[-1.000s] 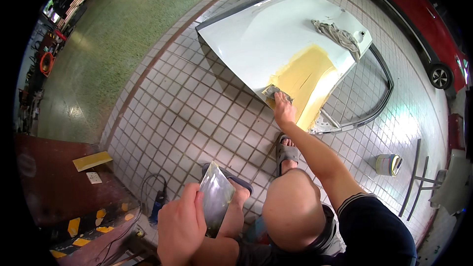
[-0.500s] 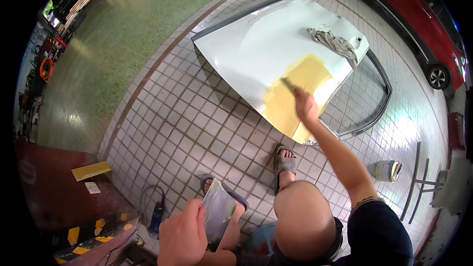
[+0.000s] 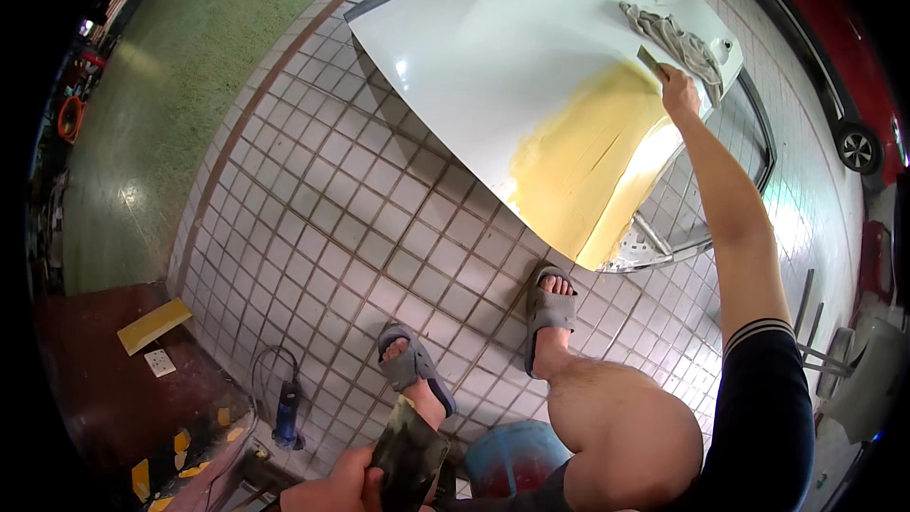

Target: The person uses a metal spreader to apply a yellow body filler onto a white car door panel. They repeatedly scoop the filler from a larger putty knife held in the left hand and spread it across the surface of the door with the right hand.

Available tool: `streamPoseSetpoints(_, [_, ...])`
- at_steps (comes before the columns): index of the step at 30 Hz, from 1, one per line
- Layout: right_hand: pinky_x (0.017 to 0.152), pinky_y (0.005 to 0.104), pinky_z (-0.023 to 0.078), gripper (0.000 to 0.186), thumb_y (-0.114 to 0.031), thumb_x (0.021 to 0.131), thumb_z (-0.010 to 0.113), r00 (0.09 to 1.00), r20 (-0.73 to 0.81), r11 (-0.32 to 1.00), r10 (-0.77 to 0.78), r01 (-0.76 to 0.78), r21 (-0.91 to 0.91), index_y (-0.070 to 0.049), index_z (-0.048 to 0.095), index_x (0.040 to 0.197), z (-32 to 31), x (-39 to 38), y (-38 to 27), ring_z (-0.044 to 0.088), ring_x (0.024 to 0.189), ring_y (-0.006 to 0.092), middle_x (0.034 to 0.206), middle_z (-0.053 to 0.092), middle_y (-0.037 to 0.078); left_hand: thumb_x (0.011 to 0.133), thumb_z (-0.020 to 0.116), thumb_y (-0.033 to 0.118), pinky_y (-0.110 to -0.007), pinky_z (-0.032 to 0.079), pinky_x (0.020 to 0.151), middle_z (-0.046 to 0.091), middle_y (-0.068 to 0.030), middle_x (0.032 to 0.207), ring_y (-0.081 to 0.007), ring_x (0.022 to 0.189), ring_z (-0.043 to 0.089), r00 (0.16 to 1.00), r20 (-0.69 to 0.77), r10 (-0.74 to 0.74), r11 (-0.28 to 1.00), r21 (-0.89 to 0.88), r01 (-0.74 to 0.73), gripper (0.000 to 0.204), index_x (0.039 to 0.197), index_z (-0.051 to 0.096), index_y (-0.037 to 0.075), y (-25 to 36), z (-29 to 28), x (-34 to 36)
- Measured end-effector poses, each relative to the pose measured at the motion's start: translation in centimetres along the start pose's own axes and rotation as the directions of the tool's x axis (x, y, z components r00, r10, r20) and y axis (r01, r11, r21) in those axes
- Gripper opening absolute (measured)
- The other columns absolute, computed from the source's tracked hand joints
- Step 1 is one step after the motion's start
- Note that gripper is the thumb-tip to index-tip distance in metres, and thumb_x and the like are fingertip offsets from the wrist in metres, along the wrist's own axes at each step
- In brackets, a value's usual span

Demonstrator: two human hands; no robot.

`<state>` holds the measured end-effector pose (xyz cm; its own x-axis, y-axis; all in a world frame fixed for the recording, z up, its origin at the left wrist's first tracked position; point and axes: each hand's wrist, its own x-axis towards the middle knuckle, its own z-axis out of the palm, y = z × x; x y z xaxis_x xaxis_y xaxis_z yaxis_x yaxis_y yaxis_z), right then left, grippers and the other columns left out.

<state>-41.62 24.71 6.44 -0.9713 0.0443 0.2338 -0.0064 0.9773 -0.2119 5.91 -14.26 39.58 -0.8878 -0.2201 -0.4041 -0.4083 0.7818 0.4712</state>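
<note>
A white car door panel [image 3: 455, 66] lies on the tiled floor ahead of me, a broad patch of yellow body filler [image 3: 588, 152] spread over its near right part. My right hand [image 3: 680, 95] reaches far out and grips a putty scraper [image 3: 650, 61], its blade at the far edge of the filler. Just beyond the scraper, a crumpled grey rag [image 3: 675, 41] rests on the panel. Low in the view, my left hand [image 3: 332, 488] grasps a flat, dark, smeared mixing board [image 3: 409, 455], partly cut off by the lower edge.
A red car [image 3: 806, 19] stands at the far right. At lower left are a dark red cabinet [image 3: 85, 341] bearing a yellow sheet [image 3: 154, 326], and a blue corded tool [image 3: 285, 417] on the floor. A blue and red drum [image 3: 517, 455] is beneath me; a metal stand [image 3: 820, 353] is at right.
My right hand has moved the scraper away from me and right, from mid-patch to the filler's far edge near the rag. The left hand has lowered and the board has tilted, showing a darker face.
</note>
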Motion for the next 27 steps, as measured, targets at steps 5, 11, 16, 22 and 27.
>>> streamPoseSetpoints(5, [0.088, 0.0468, 0.051, 0.030, -0.026, 0.093, 0.050, 0.998, 0.054, 0.998, -0.019, 0.023, -0.057, -0.022, 0.070, 0.115, 0.7, 1.0, 3.6, 0.065, 0.101, 0.0373, 0.107, 0.069, 0.016, 0.097, 0.051, 0.015, -0.050, 0.042, 0.058, 0.060, -0.0235, 0.074, -0.0459, 0.069, 0.058, 0.999, 0.035, 0.018, 1.000, -0.019, -0.017, 0.013, 0.104, 0.058, 0.006, -0.3, 0.1, 1.3])
streamPoseSetpoints(11, [0.088, 0.0462, 0.052, 0.031, -0.021, 0.093, 0.050, 1.000, 0.024, 1.000, 0.014, -0.014, 0.019, -0.023, 0.071, 0.116, 1.9, -3.1, 0.5, 0.066, 0.099, 0.0377, 0.105, 0.070, 0.017, 0.098, 0.050, 0.015, -0.050, 0.043, 0.059, 0.060, -0.0238, 0.076, -0.0456, 0.070, 0.059, 0.999, 0.030, 0.031, 0.999, -0.012, -0.031, 0.014, 0.106, 0.058, 0.006, -0.1, 0.2, 1.4])
streamPoseSetpoints(16, [0.083, 0.0478, 0.053, 0.029, -0.026, 0.094, 0.055, 0.999, -0.022, 0.998, -0.048, 0.047, -0.028, -0.023, 0.069, 0.118, 2.2, -7.1, -0.1, 0.067, 0.089, 0.0384, 0.096, 0.070, 0.019, 0.098, 0.050, 0.016, -0.050, 0.044, 0.059, 0.061, -0.0240, 0.078, -0.0454, 0.071, 0.059, 0.998, 0.024, 0.058, 0.998, -0.024, -0.057, 0.015, 0.108, 0.058, 0.007, -0.1, 0.1, 1.3])
streamPoseSetpoints(22, [0.075, 0.0443, 0.056, 0.028, -0.019, 0.092, 0.058, 0.989, -0.043, 0.986, -0.144, 0.147, 0.075, -0.019, 0.070, 0.118, 1.5, -13.5, -4.7, 0.069, 0.082, 0.0373, 0.100, 0.071, 0.017, 0.099, 0.050, 0.017, -0.050, 0.044, 0.059, 0.061, -0.0242, 0.079, -0.0451, 0.071, 0.060, 0.998, 0.017, 0.068, 0.997, -0.025, -0.068, 0.017, 0.110, 0.059, 0.007, -0.1, -0.2, 0.7])
streamPoseSetpoints(27, [0.086, 0.0381, 0.057, 0.029, -0.007, 0.090, 0.059, 0.965, -0.099, 0.950, -0.245, 0.259, 0.174, -0.013, 0.069, 0.117, 1.3, -18.5, -8.1, 0.069, 0.099, 0.0291, 0.119, 0.068, 0.010, 0.099, 0.049, 0.017, -0.050, 0.045, 0.059, 0.062, -0.0244, 0.081, -0.0449, 0.072, 0.061, 0.997, 0.012, 0.072, 0.997, -0.029, -0.072, 0.018, 0.111, 0.059, 0.008, -0.1, -0.4, 0.1])
